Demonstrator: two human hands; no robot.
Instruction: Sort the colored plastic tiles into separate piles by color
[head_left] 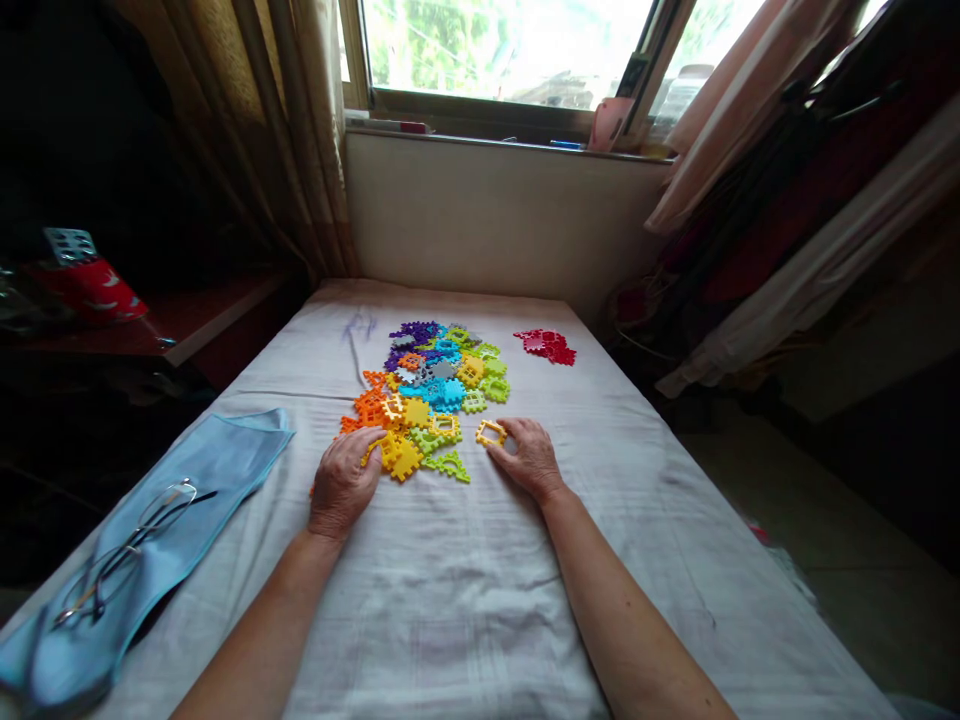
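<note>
At the near left of a heap of colourful plastic interlocking pieces, my left hand (346, 482) has its fingers curled round a yellow interlocking piece (388, 448). Its fingertips are partly hidden among the yellow and orange pieces. To the right of the heap, my right hand (531, 460) pinches a yellow square frame piece (490, 433) between thumb and fingers, just over the sheet. Orange pieces (369, 408) lie beyond my left hand. Lime green pieces (450, 465) sit between the two hands. Blue pieces (444, 393) and purple pieces (416, 332) lie farther back.
Red pieces (551, 346) form a separate group at the far right of the white sheet (450, 590). Eyeglasses (131, 545) rest on a light blue cloth (217, 480) at the left. A wall and window stand beyond the far edge; hanging clothes (810, 230) are at the right.
</note>
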